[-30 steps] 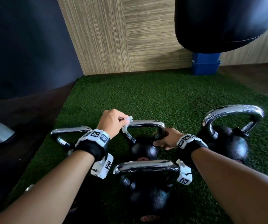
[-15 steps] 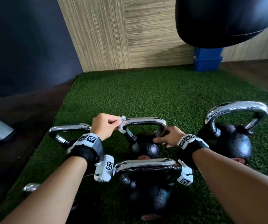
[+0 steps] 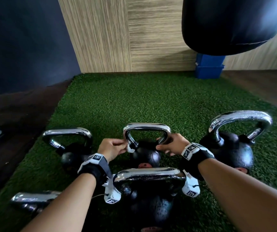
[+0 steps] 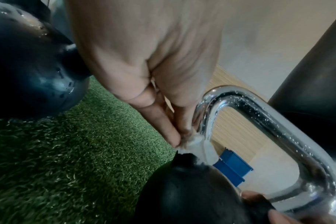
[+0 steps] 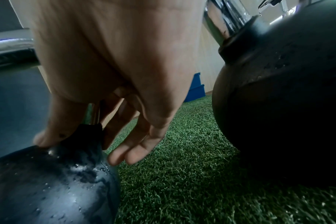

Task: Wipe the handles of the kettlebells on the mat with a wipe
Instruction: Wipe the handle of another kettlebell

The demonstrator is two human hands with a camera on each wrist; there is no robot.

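Several black kettlebells with chrome handles stand on the green turf mat (image 3: 151,101). My left hand (image 3: 126,147) pinches a small white wipe (image 3: 129,149) against the foot of the left leg of the middle kettlebell's handle (image 3: 147,128). The left wrist view shows the fingertips (image 4: 173,139) pressing the wipe (image 4: 195,142) onto the wet chrome handle (image 4: 269,124) just above the black ball (image 4: 182,194). My right hand (image 3: 162,144) grips the handle's right leg. In the right wrist view the thumb (image 5: 48,136) rests on the ball (image 5: 48,181) and the fingers (image 5: 128,154) pass behind the leg.
Other kettlebells stand close by: one at the left (image 3: 67,133), a large one at the right (image 3: 231,148), one in front between my forearms (image 3: 149,175) and one at the front left (image 3: 32,198). A black punching bag (image 3: 231,22) hangs at the upper right above a blue bin (image 3: 208,69).
My left hand has slid the wipe from the handle's top left corner down its left leg to the foot. The right hand has kept its hold on the right leg.
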